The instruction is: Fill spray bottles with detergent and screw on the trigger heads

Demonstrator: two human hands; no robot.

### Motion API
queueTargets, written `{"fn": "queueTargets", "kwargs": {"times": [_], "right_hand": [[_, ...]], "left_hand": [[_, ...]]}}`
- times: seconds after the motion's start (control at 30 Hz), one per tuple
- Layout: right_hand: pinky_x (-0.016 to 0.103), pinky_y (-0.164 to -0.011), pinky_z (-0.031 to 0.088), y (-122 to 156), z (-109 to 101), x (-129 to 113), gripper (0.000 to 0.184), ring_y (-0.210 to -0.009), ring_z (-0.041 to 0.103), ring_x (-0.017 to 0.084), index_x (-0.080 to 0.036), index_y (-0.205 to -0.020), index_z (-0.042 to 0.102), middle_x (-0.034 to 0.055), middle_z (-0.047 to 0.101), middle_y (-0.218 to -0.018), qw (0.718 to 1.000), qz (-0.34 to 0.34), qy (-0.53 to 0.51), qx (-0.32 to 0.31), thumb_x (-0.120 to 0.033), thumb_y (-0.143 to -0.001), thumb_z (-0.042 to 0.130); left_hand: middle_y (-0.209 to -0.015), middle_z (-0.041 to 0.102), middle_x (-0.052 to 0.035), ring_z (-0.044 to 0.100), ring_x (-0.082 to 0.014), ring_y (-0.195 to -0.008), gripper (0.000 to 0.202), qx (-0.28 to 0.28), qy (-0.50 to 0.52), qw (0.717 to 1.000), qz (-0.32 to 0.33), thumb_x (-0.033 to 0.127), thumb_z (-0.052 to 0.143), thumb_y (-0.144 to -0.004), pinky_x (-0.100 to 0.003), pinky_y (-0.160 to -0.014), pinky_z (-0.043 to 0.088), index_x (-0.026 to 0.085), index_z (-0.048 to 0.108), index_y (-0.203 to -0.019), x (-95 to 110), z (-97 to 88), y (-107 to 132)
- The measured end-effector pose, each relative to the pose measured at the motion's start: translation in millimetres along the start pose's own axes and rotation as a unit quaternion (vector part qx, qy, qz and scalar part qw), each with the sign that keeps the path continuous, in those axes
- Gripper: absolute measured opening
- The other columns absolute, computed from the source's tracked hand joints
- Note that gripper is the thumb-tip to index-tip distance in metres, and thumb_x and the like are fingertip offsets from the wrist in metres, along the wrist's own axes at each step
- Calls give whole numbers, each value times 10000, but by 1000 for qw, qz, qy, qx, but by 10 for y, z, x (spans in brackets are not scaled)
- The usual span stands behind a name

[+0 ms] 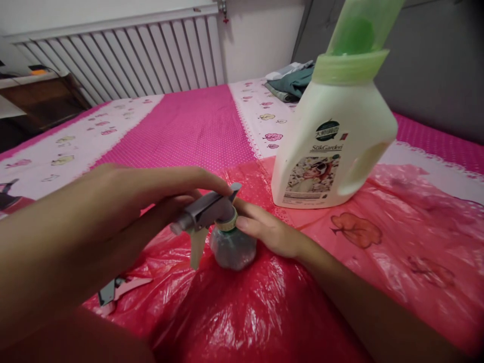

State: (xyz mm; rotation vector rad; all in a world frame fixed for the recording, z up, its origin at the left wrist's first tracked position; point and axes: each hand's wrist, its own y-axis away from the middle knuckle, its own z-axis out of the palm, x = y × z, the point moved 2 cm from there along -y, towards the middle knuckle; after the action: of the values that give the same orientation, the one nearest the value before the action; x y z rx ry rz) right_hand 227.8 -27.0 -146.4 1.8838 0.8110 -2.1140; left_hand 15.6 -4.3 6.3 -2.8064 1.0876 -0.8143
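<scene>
A small clear spray bottle (233,249) with a grey spray head (212,209) and a pale trigger stands on a red plastic sheet (242,317). My left hand (151,194) reaches over from the left, its fingers closed on the spray head, with a fingertip on the back end. From the right, my right hand (264,227) grips the bottle at its neck, thumb against the yellowish collar. Some of the right fingers are hidden behind the bottle. Just behind it, a large white detergent jug (313,146) with a green cap stands upright.
A grey and pink object (121,291), unclear in kind, lies on the sheet below my left forearm. Folded clothes (293,83) rest on the pink patterned bedspread (189,126). A white radiator (124,58) and a wooden table (41,96) stand beyond.
</scene>
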Motion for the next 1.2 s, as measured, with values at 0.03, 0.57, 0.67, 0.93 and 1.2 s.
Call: {"fn": "queueTargets", "kwargs": {"times": [0.03, 0.57, 0.67, 0.93, 1.2], "right_hand": [[506, -1311, 470, 4, -1, 3, 720, -1463, 606, 297, -210, -1517, 627, 137, 687, -1540, 1000, 3, 2, 2, -751, -1043, 606], [498, -1270, 508, -8, -6, -32, 589, -1340, 667, 273, -202, -1331, 700, 120, 736, -1424, 1000, 1, 9, 8, -717, -1063, 601], [494, -1219, 541, -4, 7, 25, 618, -1290, 688, 268, -196, -1374, 688, 121, 739, -1406, 1000, -6, 2, 11, -723, -1070, 582], [520, -1288, 526, 47, -17, 32, 617, -1391, 687, 289, -211, -1451, 682, 117, 739, -1487, 1000, -16, 20, -4, -679, -1050, 646], [511, -1386, 414, 6, -34, 35, 670, -1560, 573, 279, -264, -1575, 630, 92, 659, -1634, 998, -37, 39, -15, -706, -1074, 587]], "left_hand": [[-1100, 881, 52, 817, -190, -975, 288, -14, -13, 999, 30, 523, 677, -1035, -274, -906, 668, 403, 896, -1179, 16, 4, -20], [-818, 748, 28, 682, -148, -733, 326, -59, -170, 982, -50, 556, 662, -1018, -266, -735, 444, 297, 837, -1110, 282, 24, -190], [-775, 721, 40, 636, -130, -698, 348, -40, -186, 982, -16, 601, 681, -1017, -269, -710, 400, 284, 823, -1039, 276, 57, -223], [-740, 652, 68, 550, -112, -635, 260, -41, -199, 976, -73, 527, 679, -1040, -268, -637, 341, 297, 759, -951, 379, 125, -249], [-669, 585, 33, 442, -152, -618, 441, -40, -194, 980, -23, 672, 555, -1045, -331, -675, 295, 275, 672, -892, 235, 171, -263]]}}
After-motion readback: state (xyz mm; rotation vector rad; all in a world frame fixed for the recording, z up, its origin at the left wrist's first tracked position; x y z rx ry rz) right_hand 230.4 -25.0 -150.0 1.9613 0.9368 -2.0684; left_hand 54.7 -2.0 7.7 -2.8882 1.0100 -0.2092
